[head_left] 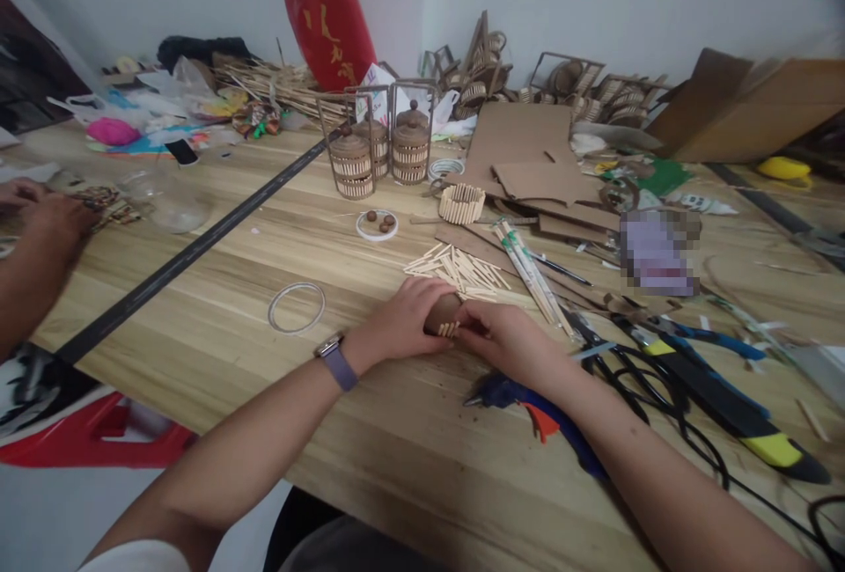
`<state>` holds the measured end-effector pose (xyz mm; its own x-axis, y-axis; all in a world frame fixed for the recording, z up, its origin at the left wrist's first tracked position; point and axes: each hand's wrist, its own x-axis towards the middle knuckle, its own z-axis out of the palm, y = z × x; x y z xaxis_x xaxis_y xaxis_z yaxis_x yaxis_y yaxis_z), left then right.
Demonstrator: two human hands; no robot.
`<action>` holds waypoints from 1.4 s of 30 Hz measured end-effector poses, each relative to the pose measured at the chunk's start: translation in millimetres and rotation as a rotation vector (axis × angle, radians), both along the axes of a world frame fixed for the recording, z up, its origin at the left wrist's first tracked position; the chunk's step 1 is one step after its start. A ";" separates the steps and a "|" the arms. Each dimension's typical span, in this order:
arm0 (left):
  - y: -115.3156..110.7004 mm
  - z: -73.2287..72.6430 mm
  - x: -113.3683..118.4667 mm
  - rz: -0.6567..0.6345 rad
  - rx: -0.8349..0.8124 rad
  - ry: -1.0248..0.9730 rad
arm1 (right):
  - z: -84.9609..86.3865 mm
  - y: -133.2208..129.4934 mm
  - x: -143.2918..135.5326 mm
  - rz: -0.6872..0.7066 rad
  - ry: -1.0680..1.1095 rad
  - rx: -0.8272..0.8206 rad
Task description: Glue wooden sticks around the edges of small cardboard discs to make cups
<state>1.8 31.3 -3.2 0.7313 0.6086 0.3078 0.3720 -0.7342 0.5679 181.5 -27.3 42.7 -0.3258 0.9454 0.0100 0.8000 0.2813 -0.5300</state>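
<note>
My left hand (413, 317), with a watch on its wrist, is closed around a brown cardboard ring (444, 313). A short row of pale wooden sticks (449, 329) stands along the near edge of the ring. My right hand (505, 334) pinches at the right end of that row; its fingertips hide most of what they hold, which looks like a small stick. Just beyond both hands lies a loose pile of short sticks (462, 268). A blue glue gun (502, 392) with an orange trigger rests under my right forearm.
Pliers (719, 341), a black-yellow cutter (726, 409) and cables lie right. A stick-covered ring (461, 204), lidded miniature baskets (410, 150), a tape roll (297, 308) and brown beads (386, 222) stand beyond. Another person's hands (53, 216) work at left. Cardboard sheets (521, 136) lie behind.
</note>
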 end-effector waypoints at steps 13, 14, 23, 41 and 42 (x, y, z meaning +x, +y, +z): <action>-2.3 -1.3 2.6 0.018 0.007 -0.004 | -4.4 0.7 1.2 0.029 0.035 0.018; -3.0 -1.2 3.5 0.024 0.008 0.000 | -4.6 0.7 1.3 0.028 0.036 0.019; -6.2 -1.1 7.4 0.048 0.040 0.027 | -4.0 1.6 1.7 0.022 0.034 0.011; -7.1 -0.5 7.2 0.065 0.034 0.035 | 38.0 -31.8 37.5 -0.122 -0.089 -0.013; -7.0 -0.9 7.4 0.063 0.038 0.035 | 39.1 -40.4 44.8 -0.116 -0.117 -0.062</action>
